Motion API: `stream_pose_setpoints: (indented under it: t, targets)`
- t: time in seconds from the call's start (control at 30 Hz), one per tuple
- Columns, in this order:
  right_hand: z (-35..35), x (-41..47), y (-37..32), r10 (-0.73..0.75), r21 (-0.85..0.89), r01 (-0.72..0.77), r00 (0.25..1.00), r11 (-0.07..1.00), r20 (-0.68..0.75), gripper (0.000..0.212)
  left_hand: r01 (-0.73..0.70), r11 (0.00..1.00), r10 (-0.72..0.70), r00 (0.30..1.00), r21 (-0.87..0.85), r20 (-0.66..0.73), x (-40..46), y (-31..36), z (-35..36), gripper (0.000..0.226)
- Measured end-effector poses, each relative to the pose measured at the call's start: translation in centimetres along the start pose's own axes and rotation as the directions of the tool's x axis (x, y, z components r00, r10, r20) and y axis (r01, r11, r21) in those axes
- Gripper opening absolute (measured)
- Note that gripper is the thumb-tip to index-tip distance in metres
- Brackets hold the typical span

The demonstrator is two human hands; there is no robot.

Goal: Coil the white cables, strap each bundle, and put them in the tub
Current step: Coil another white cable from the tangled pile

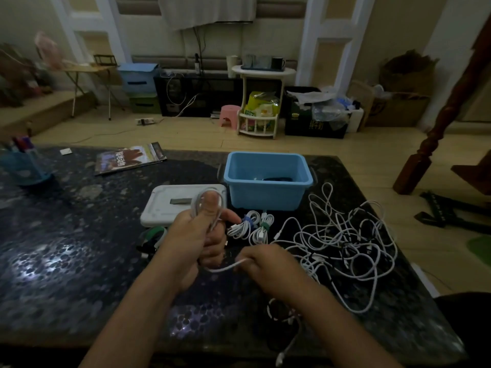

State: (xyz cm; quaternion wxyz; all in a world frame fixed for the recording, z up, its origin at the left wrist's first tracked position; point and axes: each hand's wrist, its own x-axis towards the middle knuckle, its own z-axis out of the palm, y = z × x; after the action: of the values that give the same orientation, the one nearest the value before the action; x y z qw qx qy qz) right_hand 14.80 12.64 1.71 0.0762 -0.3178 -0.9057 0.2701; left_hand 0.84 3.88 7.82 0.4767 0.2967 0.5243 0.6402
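While our left hand point(198, 235) stands upright at the centre of the frame, its fingers point(212, 248) are curled tight around a white cable point(210, 205) that loops up over the raised thumb. From the bottom of that fist the same cable runs right in a short sagging stretch to our right hand point(265, 261), lower centre, where the fingertips pinch it; that hand is closed on the strand, knuckles toward us.

Just beyond the left hand, two finished bundles lie side by side on the dark speckled counter point(66, 248): one bundle with a blue strap point(245, 224) and, touching it on the right, one bundle with a green strap point(263, 231). Both sit just in front of the blue tub point(268, 179), which stands at upper centre of the counter. Something dark lies in the tub's bottom, and we cannot tell what it is.

To the right of the bundles a loose tangle of white cables point(345, 240) spreads across the right side of the counter, with one strand trailing down to the near edge. Left of the tub, partly behind our left hand, lies a white lid point(170, 205), flat. Some green and white straps point(154, 235) lie just below it, partly hidden by the left wrist. At the upper left of the counter we see a magazine point(130, 158) and, blurred at the far left edge, a blue pen holder point(24, 163).
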Motion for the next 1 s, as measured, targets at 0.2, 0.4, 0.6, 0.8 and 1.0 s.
stream_pose_setpoints:
  t: [0.2, 0.4, 0.6, 0.8, 1.0]
  targets:
    - [-2.5, 0.2, 0.5, 0.085, 0.126, -0.056, 0.965, 0.991, -0.247, 0.035, -0.004, 0.95, 0.013, 1.0, 0.313, -0.025, 0.2, -0.6, 0.4, 0.071]
    - [-2.6, 0.5, -0.3, 0.081, 0.371, -0.02, 0.985, 0.929, -0.152, 0.03, -0.11, 0.786, 0.167, 0.985, 0.608, -0.037, 0.7, -0.9, 0.4, 0.061]
    - [-2.8, 0.3, -0.2, 0.153, 0.503, -0.069, 0.98, 0.862, -0.127, 0.013, -0.143, 0.655, 0.218, 0.976, 0.742, -0.004, 0.9, -1.3, 0.5, 0.053]
    - [-4.0, 0.2, -0.5, 0.13, 0.6, -0.142, 0.99, 0.788, 0.063, 0.01, -0.146, 0.644, 0.237, 0.971, 0.751, -0.015, 1.0, -1.6, -0.1, 0.042]
    - [-4.4, 0.0, 0.3, 0.121, 0.664, -0.015, 0.986, 0.747, -0.114, 0.021, -0.189, 0.65, 0.205, 0.976, 0.736, 0.069, 1.1, -1.2, -1.0, 0.047]
